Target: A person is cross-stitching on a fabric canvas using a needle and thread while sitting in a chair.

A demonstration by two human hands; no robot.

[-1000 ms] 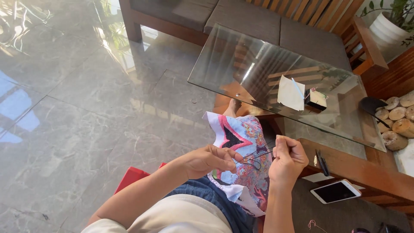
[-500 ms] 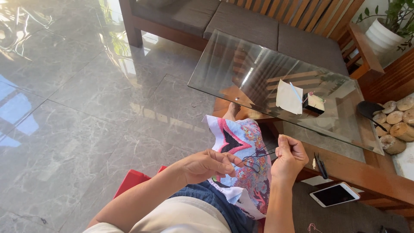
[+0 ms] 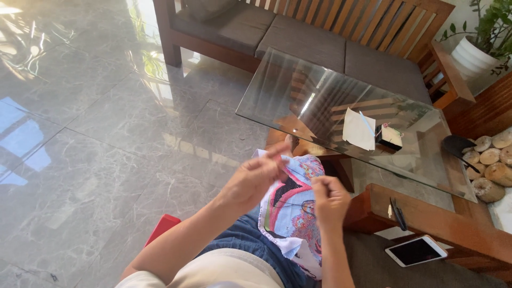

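A colourful embroidered cloth [image 3: 293, 213] with pink, blue and white patterns lies over my lap. My left hand [image 3: 255, 178] pinches its upper edge between thumb and fingers. My right hand [image 3: 329, 198] is closed in front of the cloth, holding a thin dark thread [image 3: 290, 203] that runs back across the fabric toward the left hand. A needle may be in the right fingers, but it is too small to make out.
A glass-topped table [image 3: 298, 101] with a white paper [image 3: 358, 129] and a small box [image 3: 391, 136] stands ahead. A phone [image 3: 416, 250] and dark scissors [image 3: 397, 213] lie on the wooden frame at right. A wooden sofa [image 3: 320, 37] is behind, marble floor at left.
The left hand has risen to the cloth's top edge. The right hand has drawn in closer to the cloth, and the view has shifted slightly.
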